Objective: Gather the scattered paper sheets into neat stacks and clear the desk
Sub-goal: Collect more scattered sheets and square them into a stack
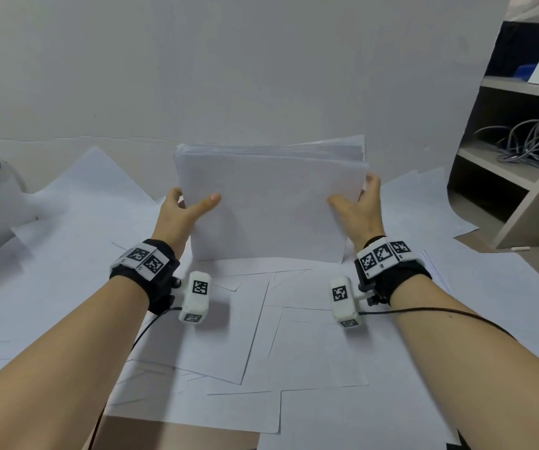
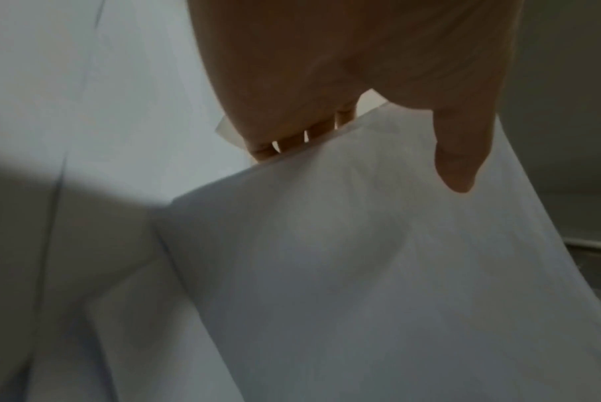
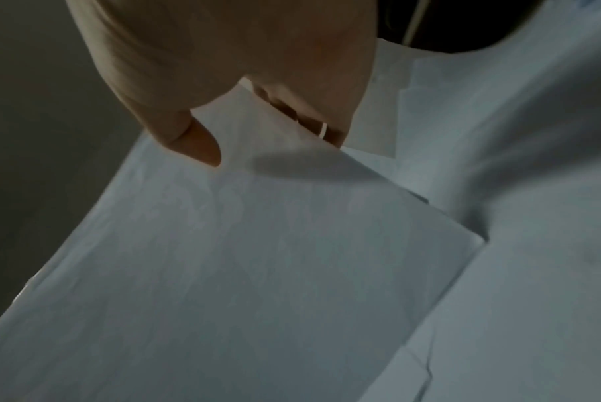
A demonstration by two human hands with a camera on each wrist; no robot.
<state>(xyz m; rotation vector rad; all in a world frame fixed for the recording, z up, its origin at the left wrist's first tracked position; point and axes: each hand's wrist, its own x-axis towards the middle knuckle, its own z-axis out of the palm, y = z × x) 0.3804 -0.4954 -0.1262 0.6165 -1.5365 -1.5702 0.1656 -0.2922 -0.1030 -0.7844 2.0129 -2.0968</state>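
Overhead, both hands are holding a thick white paper stack point(image 1: 268, 203) upright on its lower edge, over loose white sheets point(image 1: 294, 336) covering the bench. Left hand point(image 1: 180, 212) and right hand point(image 1: 359, 206) are pinching opposite side edges.

Left wrist: thumb in front, fingers point(image 2: 292, 138) behind the stack.

Right wrist: the same pinching grip. Likely floppy, slippery; side edges suit holding.

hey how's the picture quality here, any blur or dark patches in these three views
Head view: evenly lit and sharp, the stack of paper clear between both hands, edges bowed by the wide lens. Left wrist view: dim and soft, left hand backlit. Right wrist view: dim too, the thumb shadow falling on the stack.
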